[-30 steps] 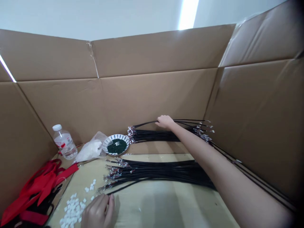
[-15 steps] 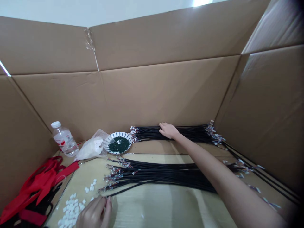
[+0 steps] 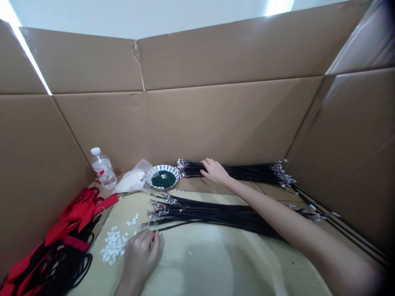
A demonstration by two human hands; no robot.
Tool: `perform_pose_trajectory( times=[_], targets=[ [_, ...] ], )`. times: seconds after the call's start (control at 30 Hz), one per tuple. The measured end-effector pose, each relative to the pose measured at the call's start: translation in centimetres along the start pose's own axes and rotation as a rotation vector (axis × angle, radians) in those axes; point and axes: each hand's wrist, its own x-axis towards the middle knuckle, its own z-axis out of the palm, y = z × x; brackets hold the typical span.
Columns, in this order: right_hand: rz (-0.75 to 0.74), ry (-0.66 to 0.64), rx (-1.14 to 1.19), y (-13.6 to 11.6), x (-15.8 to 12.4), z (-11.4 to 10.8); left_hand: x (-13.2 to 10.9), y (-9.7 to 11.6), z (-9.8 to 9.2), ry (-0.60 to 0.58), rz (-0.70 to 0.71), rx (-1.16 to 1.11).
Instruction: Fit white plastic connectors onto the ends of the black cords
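Observation:
My left hand [image 3: 142,248] is at the front left, thumb and fingers pinched on the end of a single black cable [image 3: 174,225]. That cable runs right, along the front of a near bundle of black cables [image 3: 212,212] with bare wire ends. My right hand [image 3: 215,170] reaches over the near bundle and rests, fingers apart, on a far bundle of black cables [image 3: 249,172] by the back wall. White connectors show at that bundle's ends. Beside my left hand lies a pile of small white connector pieces [image 3: 113,244].
Cardboard walls [image 3: 228,119] surround the work surface. At the back left stand a water bottle [image 3: 104,170], a plastic bag with white contents [image 3: 131,181] and a patterned plate [image 3: 151,177] of dark green bits. Red straps [image 3: 72,218] and black cords lie left.
The view has turned left, shifting the scene rightward. My right hand has slid left along the far bundle, and its fingers are more spread. My left hand still pinches the cable end.

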Motion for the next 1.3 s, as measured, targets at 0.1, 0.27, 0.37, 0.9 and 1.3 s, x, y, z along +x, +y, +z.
perform_pose_trajectory(
  times=[0.1,0.27,0.37,0.9,1.3],
  targets=[
    [-0.153,-0.076,0.081,-4.8,-1.9,-1.4,0.1,0.2,-0.1,-0.011,-0.020,-0.027],
    [-0.305,-0.160,0.171,-12.6,-7.7,-1.5,0.0,1.2,-0.3,-0.062,-0.031,-0.084],
    [-0.198,-0.077,0.158,-14.9,-10.8,-0.9,-0.1,1.9,-0.3,-0.089,0.030,-0.122],
    [0.030,-0.023,-0.064,-13.8,-15.1,1.2,-0.2,0.7,-0.6,-0.201,-0.037,-0.267],
    [0.275,0.093,-0.037,-14.7,-16.6,2.1,-0.2,-1.4,-1.2,-0.153,-0.149,-0.233]
  ],
)
